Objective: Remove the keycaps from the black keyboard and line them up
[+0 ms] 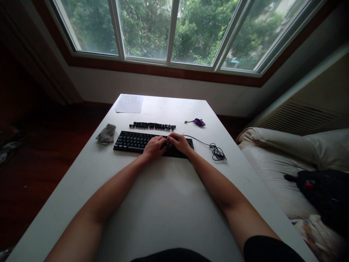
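Observation:
A black keyboard lies crosswise on the white table, with rows of keycaps showing on its left part. Over its right half, my left hand rests with curled fingers, the tips meeting those of my right hand. My right hand is closed in a pinch just above the keys. Whatever sits between the fingertips is too small and covered to make out. Behind the keyboard, a row of loose black keycaps is lined up on the table.
A grey cloth lies left of the keyboard. A small brush and a purple item are at the back right. The coiled black cable lies on the right. Paper is on the table; a sofa stands alongside.

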### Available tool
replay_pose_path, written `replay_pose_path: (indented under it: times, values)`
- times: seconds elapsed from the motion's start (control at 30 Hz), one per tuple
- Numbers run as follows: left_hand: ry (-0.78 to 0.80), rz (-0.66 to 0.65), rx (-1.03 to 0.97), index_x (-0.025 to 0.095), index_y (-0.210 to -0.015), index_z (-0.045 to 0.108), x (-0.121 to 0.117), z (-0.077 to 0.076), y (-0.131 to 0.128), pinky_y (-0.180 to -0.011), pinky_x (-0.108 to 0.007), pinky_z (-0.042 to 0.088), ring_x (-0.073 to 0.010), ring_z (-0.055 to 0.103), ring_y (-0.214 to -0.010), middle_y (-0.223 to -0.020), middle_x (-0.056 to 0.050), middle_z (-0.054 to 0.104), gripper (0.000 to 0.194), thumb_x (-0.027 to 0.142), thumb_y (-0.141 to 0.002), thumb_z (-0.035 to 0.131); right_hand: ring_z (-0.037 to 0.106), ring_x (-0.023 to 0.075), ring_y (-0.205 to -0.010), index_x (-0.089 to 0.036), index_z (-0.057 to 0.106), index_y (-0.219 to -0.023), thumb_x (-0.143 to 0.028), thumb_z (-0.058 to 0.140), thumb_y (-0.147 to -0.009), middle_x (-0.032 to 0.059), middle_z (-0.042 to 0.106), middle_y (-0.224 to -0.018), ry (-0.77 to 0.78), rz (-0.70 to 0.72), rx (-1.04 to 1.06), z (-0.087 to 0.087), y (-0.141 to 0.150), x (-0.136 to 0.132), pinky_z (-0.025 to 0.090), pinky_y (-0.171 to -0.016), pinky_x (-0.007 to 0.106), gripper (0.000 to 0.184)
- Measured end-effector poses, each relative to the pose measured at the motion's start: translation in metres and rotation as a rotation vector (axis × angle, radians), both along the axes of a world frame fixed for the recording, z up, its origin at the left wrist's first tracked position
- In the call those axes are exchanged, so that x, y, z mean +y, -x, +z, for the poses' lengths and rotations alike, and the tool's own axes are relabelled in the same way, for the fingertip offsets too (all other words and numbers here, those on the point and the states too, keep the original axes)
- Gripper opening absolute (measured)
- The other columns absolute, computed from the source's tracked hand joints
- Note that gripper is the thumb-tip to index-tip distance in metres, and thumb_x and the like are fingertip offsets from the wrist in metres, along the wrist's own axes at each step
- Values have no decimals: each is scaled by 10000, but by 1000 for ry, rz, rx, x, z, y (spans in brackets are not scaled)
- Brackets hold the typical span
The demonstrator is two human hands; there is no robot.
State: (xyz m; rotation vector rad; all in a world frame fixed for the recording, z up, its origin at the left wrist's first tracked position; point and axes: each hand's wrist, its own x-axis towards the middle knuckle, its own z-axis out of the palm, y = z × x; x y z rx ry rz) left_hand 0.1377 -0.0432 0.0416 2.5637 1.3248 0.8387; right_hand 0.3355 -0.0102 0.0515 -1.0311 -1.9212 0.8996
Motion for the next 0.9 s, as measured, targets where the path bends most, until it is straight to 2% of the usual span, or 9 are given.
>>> replay_pose_path:
  times: [0.9]
  values:
    - [-10, 0, 13, 241, -1143, 613, 0, 0, 0, -939, -425, 466, -257, 582, -1030, -1078, -72, 633, 256, 249, -887, 597, 571, 149, -594, -200, 685, -901, -482, 567, -905, -15, 623, -620, 6, -14, -12, -3, 0, 1, 461, -643, 269, 305]
